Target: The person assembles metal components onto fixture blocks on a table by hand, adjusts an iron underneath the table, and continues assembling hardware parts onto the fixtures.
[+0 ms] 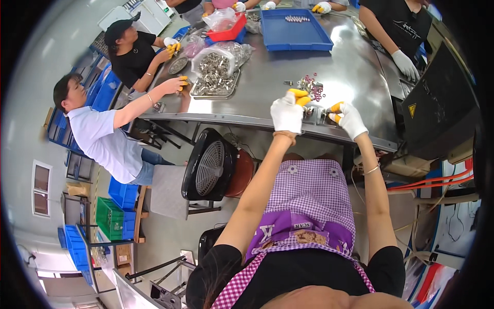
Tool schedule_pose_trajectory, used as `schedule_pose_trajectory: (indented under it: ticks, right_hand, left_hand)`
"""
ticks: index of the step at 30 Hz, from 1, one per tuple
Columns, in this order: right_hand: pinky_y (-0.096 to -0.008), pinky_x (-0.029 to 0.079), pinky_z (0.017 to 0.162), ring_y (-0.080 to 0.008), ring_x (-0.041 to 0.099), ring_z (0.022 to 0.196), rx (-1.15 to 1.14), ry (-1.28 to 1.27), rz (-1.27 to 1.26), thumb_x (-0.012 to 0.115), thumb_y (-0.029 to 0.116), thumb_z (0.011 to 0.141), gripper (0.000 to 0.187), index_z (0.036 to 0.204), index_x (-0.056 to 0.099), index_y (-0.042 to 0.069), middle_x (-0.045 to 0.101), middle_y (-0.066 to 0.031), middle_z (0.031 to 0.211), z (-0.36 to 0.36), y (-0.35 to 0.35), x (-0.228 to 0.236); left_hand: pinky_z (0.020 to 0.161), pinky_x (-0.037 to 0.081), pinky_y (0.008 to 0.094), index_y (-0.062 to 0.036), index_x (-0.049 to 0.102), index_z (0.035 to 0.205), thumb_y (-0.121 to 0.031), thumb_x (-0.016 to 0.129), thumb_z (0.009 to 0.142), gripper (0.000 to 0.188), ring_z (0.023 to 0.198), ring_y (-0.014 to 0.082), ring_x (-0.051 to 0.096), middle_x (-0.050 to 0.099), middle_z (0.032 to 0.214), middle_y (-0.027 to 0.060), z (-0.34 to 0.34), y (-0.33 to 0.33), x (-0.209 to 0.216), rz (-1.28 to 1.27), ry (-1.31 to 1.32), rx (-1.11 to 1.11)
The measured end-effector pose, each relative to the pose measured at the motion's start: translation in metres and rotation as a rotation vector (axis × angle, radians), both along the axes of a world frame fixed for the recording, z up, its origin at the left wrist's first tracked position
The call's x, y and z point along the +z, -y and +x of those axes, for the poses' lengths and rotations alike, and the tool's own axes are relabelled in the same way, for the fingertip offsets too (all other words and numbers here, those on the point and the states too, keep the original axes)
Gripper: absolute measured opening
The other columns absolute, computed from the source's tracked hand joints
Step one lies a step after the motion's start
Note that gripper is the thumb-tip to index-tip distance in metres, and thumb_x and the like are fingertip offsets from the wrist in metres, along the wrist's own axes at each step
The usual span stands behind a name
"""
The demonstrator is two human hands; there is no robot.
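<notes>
My left hand, in a white glove with yellow fingertips, is at the near edge of the metal table. Its fingers are bent together, and what they hold is too small to make out. Just beyond them lies a loose pile of small purple-red rings and metal pieces. My right hand, gloved the same way, has thumb and fingers closed at a small metal fixture on the table edge. Whatever is between those fingertips is also unclear. One small dark metal part lies left of the pile.
A tray heaped with shiny metal parts stands at the left, and a blue tray at the back. Co-workers work along the left and far sides. A black machine housing stands at the right; a black fan is below the table.
</notes>
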State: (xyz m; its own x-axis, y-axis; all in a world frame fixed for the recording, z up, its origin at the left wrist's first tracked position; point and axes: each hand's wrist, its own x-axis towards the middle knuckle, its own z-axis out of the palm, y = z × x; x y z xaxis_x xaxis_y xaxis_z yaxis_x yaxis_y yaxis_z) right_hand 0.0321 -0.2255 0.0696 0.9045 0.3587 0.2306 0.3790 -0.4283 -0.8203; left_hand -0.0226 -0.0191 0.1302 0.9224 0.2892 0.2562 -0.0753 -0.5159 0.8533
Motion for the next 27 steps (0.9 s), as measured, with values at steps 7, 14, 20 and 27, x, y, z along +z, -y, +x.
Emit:
schedule_pose_trajectory:
  ticks: [7, 14, 20, 27]
  right_hand:
    - [-0.0234, 0.045, 0.063, -0.0133, 0.052, 0.065, -0.038, -0.025, -0.048, 0.066, -0.001, 0.077, 0.014, 0.091, 0.065, -0.001, 0.061, -0.0041, 0.086, 0.005, -0.006, 0.000]
    - [-0.0225, 0.045, 0.064, -0.0133, 0.054, 0.067, -0.098, -0.121, 0.118, 0.067, 0.000, 0.076, 0.018, 0.094, 0.064, -0.002, 0.062, -0.0053, 0.088, 0.002, -0.012, 0.001]
    - [-0.0244, 0.046, 0.067, -0.0158, 0.057, 0.072, -0.120, -0.282, 0.144, 0.070, 0.002, 0.074, 0.023, 0.095, 0.063, -0.001, 0.064, -0.0061, 0.092, 0.006, -0.007, -0.003]
    - [-0.0297, 0.048, 0.072, -0.0218, 0.061, 0.076, -0.063, 0.413, 0.010, 0.074, 0.005, 0.069, 0.030, 0.097, 0.064, 0.003, 0.066, -0.0081, 0.093, -0.003, -0.004, -0.026]
  left_hand:
    - [0.083, 0.042, 0.0358, -0.0088, 0.068, 0.082, -0.015, 0.064, 0.072, 0.012, 0.070, 0.0235, 0.059, 0.069, 0.080, 0.0069, 0.018, 0.020, -0.023, 0.357, 0.348, 0.037]
    - [0.091, 0.036, 0.0415, -0.0103, 0.067, 0.082, -0.024, 0.059, 0.079, 0.017, 0.080, 0.0265, 0.059, 0.066, 0.085, 0.0075, 0.033, 0.043, -0.030, 0.739, 0.137, 0.044]
    - [0.089, 0.036, 0.0412, -0.0110, 0.066, 0.087, -0.027, 0.057, 0.080, 0.020, 0.088, 0.0265, 0.057, 0.063, 0.092, 0.0075, 0.042, 0.039, -0.030, 0.894, 0.034, -0.117]
    - [0.089, 0.036, 0.0403, -0.0119, 0.067, 0.090, -0.030, 0.059, 0.076, 0.024, 0.091, 0.0259, 0.058, 0.063, 0.093, 0.0074, 0.047, 0.032, -0.039, 0.959, 0.357, -0.166]
